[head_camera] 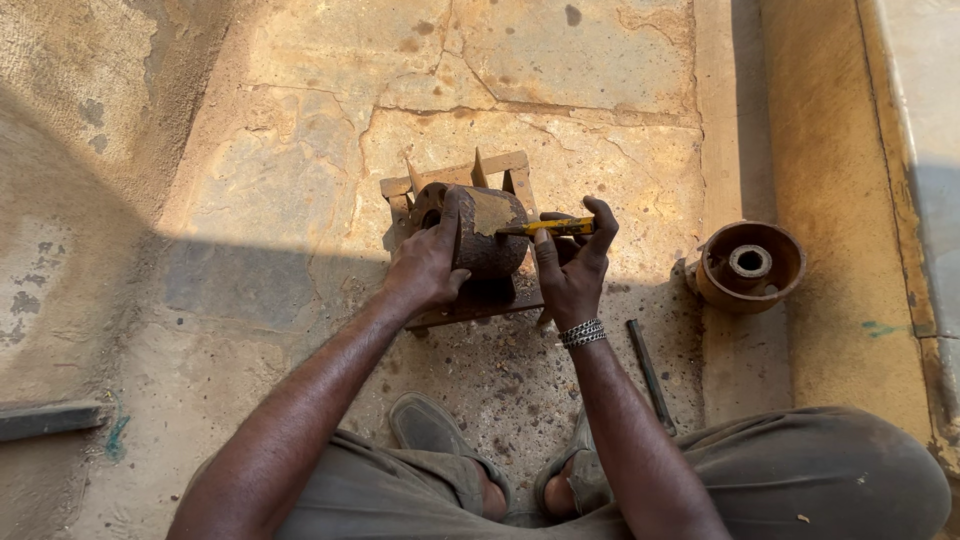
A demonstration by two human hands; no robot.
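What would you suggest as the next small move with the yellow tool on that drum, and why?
Probably push the yellow tool a little further across the drum. Its tip already meets the edge of the yellowish patch, and the left hand braces the drum on the wooden cradle while the right hand grips the tool.

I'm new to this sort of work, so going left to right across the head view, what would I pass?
Dark bar on the ground → left hand → rusty cylinder → yellow-handled tool → thin metal rod → round hub.
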